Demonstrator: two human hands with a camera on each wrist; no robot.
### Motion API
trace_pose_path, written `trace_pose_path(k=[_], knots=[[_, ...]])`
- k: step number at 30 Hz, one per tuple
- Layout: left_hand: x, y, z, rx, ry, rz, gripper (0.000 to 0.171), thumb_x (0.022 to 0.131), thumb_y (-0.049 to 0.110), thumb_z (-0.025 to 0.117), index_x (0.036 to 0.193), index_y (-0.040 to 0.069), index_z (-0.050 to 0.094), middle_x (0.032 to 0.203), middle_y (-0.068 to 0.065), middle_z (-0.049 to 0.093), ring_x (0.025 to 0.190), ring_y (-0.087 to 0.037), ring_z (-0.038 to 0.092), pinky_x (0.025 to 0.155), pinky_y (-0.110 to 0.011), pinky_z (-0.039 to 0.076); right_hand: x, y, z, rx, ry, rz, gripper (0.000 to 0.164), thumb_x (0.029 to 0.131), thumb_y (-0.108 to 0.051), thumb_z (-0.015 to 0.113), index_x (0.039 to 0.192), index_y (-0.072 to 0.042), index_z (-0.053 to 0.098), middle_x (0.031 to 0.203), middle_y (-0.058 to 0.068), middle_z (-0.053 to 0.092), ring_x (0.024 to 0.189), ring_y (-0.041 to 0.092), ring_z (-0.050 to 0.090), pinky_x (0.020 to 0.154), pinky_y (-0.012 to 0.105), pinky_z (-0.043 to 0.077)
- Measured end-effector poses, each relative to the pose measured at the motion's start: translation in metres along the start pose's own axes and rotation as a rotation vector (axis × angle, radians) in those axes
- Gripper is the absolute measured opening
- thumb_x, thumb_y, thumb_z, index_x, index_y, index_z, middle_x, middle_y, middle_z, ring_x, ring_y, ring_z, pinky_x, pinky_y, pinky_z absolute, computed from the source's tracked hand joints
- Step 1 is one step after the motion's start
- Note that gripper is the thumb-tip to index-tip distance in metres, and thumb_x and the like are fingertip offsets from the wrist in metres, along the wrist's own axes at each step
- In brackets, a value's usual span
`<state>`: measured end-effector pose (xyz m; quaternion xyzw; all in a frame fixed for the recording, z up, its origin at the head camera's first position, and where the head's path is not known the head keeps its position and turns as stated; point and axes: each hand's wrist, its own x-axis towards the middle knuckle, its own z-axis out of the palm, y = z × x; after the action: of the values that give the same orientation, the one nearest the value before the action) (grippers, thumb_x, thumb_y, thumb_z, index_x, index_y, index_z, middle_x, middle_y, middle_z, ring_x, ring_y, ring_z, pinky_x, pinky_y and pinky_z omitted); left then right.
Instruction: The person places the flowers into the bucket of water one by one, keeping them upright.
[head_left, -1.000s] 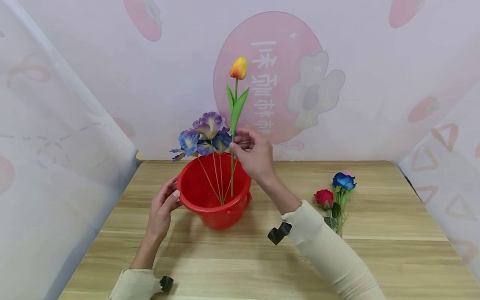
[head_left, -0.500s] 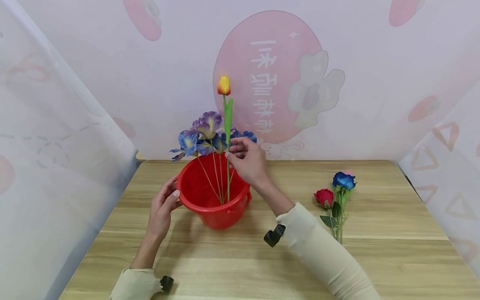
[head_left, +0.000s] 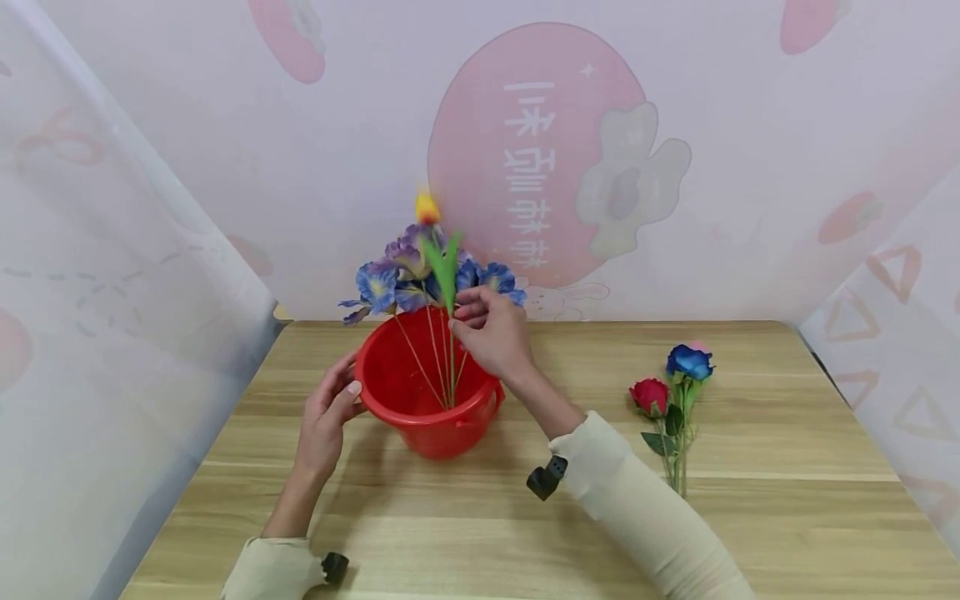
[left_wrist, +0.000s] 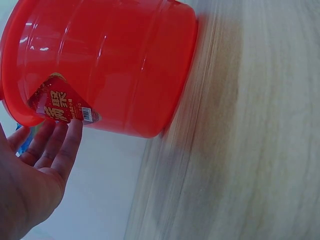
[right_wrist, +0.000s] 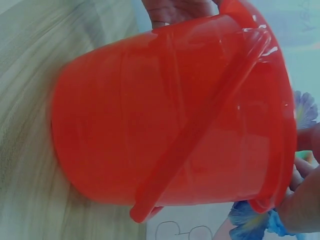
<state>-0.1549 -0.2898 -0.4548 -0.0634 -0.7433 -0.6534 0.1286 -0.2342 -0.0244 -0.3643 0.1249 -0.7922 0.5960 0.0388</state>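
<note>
A red plastic bucket (head_left: pixel 438 437) stands on the wooden table, holding several long-stemmed blue and purple irises (head_left: pixel 377 285). My right hand (head_left: pixel 495 333) pinches the green stem of a yellow and orange tulip (head_left: pixel 444 275) over the bucket's right side. The tulip's stem reaches down into the bucket beside the iris stems, its blurred bloom just above the irises. At the bucket's left side, my left hand (head_left: pixel 327 417) touches the outer wall below the rim. In the left wrist view its fairly straight fingers (left_wrist: pixel 67 150) meet the wall by a dark red label (left_wrist: pixel 60 100).
Right of the bucket lie a red rose (head_left: pixel 649 397) and a blue rose (head_left: pixel 690 362), with a bit of pink behind the blue one. The bucket's handle (right_wrist: pixel 200 125) hangs against its wall. Printed white cloth walls (head_left: pixel 360 125) stand behind the table (head_left: pixel 480 533) and at both sides.
The tulip has come down deeper into the bucket and leans to the left, its bloom lower. My right hand has moved down and left with it; my left hand stays put.
</note>
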Motion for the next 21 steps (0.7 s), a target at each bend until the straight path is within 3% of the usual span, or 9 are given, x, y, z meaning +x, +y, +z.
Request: trace_pose_path(k=[7,21], knots=[[0.000,0.000,0.000,-0.013,0.004,-0.006,0.047,0.112,0.016,0.050,0.158,0.008,0.051,0.141,-0.003,0.067,0.120,-0.016,0.070,0.086,-0.024,0.065,-0.009,-0.004,-0.009,-0.015,-0.024,-0.004,0.036,0.095,-0.010,0.080,0.130,-0.005,0.071,0.110,0.011,0.077,0.099,0.025,0.077,0.086,0.035,0.068],[0.000,0.000,0.001,-0.012,0.007,-0.016,0.048,0.112,0.016,0.050,0.159,0.006,0.050,0.141,-0.003,0.067,0.121,-0.017,0.070,0.086,-0.024,0.065,-0.027,-0.002,-0.038,0.042,0.006,0.022,0.039,0.096,-0.015,0.080,0.133,-0.007,0.071,0.115,0.011,0.077,0.104,0.027,0.076,0.087,0.039,0.068]])
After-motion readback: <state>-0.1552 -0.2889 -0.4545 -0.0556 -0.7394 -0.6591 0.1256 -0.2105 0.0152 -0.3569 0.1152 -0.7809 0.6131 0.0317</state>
